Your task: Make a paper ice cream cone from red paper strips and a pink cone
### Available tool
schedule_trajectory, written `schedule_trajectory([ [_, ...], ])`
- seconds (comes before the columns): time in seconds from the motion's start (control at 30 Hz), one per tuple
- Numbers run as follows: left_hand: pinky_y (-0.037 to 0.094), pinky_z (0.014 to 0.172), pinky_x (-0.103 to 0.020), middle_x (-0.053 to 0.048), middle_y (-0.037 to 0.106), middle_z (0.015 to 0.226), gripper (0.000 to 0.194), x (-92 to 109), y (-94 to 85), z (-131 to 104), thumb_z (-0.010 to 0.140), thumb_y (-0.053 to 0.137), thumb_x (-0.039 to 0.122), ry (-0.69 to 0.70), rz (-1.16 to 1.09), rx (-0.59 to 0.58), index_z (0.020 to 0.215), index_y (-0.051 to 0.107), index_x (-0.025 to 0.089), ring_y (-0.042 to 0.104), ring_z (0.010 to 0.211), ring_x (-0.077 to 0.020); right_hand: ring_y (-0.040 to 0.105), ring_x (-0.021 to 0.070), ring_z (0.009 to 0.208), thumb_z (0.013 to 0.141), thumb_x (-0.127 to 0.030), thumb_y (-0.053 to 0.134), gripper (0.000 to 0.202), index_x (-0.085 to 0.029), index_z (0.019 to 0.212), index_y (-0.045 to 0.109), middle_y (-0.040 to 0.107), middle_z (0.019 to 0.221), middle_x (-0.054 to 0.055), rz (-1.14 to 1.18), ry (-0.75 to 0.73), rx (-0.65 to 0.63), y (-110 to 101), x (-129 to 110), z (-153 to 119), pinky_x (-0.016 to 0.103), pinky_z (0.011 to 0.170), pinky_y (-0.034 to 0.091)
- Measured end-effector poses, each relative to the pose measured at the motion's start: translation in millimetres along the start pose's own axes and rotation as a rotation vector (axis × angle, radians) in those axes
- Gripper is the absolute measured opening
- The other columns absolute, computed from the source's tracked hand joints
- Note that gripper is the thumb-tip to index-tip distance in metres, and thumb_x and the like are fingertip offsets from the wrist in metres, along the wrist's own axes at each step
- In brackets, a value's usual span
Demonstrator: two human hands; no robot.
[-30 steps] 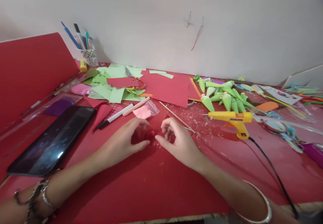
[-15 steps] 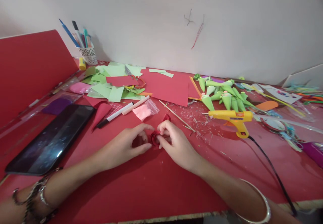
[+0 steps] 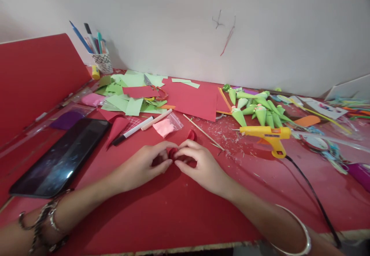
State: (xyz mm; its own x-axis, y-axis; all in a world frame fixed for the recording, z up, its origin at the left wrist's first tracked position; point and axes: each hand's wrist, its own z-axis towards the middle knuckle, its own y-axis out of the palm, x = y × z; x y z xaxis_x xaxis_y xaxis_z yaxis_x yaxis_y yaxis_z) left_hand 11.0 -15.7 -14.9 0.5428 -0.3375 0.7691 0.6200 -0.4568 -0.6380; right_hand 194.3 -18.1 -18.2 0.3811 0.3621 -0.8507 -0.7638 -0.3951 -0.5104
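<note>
A small coil of red paper [image 3: 172,154] is held between both hands above the red table. Thumb and fingertips of my left hand [image 3: 148,165] pinch its left side. My right hand [image 3: 202,167] grips it from the right, fingers bent around it and covering much of the coil. Just behind my right fingers lies another curled red paper piece [image 3: 192,135]. A thin wooden stick [image 3: 203,132] and a plastic bag with pink material [image 3: 166,126] rest beyond the hands.
A yellow glue gun [image 3: 267,133] with a black cord lies at right, before several green paper cones [image 3: 260,113]. At left are a black tablet [image 3: 59,158] and a marker [image 3: 133,130]. Green scraps [image 3: 121,102] and a pen cup [image 3: 102,61] stand behind.
My right hand has shifted slightly left, its fingers closing further over the red coil. The coil has turned and is now more hidden between the fingertips.
</note>
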Motion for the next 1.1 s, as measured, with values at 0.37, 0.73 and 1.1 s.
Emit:
schedule_trajectory([
  [0.37, 0.034, 0.052, -0.018, 0.006, 0.049, 0.062, 0.024, 1.1, -1.1, 1.9, 0.083, 0.040, 0.022, 0.002, 0.005, 0.014, 0.106, 0.044, 0.022, 0.044, 0.055, -0.0082, 0.053, 0.0087, 0.075, 0.080, -0.015, 0.050, 0.009, -0.018, 0.078, 0.058, 0.054, 0.082, -0.001, -0.125, -0.022, 0.020, -2.2, -1.2, 0.6, 0.021, 0.066, 0.042],
  [0.73, 0.036, 0.053, -0.019, 0.004, 0.053, 0.066, 0.021, -3.4, -5.7, 2.1, 0.083, 0.041, 0.029, -0.024, 0.052, 0.011, 0.100, 0.048, 0.021, 0.047, 0.057, -0.0094, 0.052, 0.0094, 0.073, 0.081, -0.015, 0.049, 0.012, -0.019, 0.072, 0.056, 0.055, 0.077, -0.002, -0.114, -0.042, 0.006, -6.0, -1.5, 1.2, 0.022, 0.067, 0.041],
  [1.1, 0.032, 0.051, -0.018, 0.005, 0.047, 0.062, 0.018, -6.7, -7.4, 2.4, 0.081, 0.040, 0.021, 0.005, 0.119, -0.011, 0.097, 0.048, 0.019, 0.042, 0.054, -0.0083, 0.051, 0.0133, 0.076, 0.080, -0.014, 0.043, 0.010, -0.017, 0.076, 0.052, 0.054, 0.082, 0.003, -0.522, -0.111, 0.008, -8.2, 1.5, -2.1, 0.025, 0.069, 0.040],
])
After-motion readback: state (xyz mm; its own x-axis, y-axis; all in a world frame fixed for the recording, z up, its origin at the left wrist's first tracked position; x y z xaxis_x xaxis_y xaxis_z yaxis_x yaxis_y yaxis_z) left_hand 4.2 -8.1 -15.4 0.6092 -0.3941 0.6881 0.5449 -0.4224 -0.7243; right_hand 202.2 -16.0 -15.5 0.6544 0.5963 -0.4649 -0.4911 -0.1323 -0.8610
